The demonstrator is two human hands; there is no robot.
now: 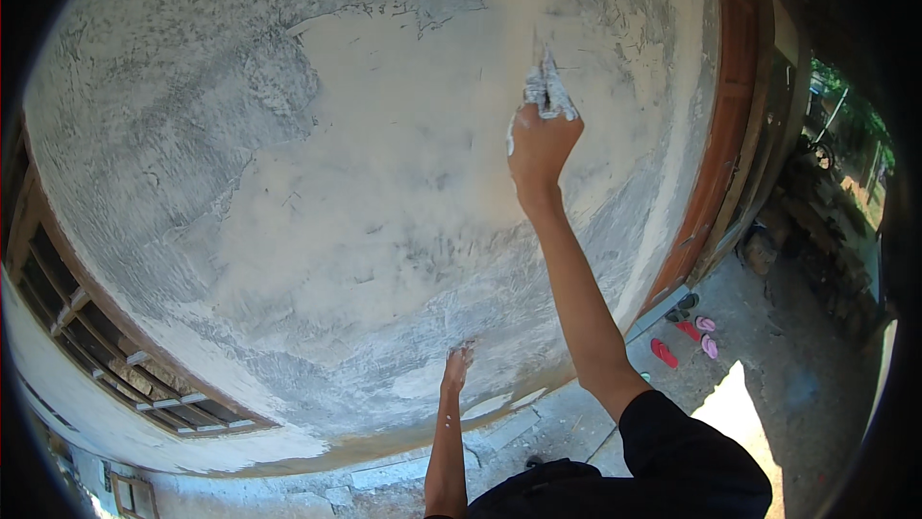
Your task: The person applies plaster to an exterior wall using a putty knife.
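In front of me rises a grey wall point(346, 193), its middle covered by a smoother cream-white coat of putty with a ragged edge. My right hand point(545, 149) is raised high against it, fingers wrapped round a putty knife point(549, 92) smeared with white putty. The knife's blade points up toward the coated part; its exact contact with the wall is hard to make out. Lower down, my left hand point(459, 367) is up by the rougher part of the wall. Its fingers are stretched out and smeared with white, and no tool shows in it.
A brown wooden door point(715, 135) borders the wall at right, a barred window point(125, 346) at lower left. Pink and red sandals point(665, 353) lie on the concrete floor point(768, 346) below the door. Stacked wood point(816, 202) stands farther right.
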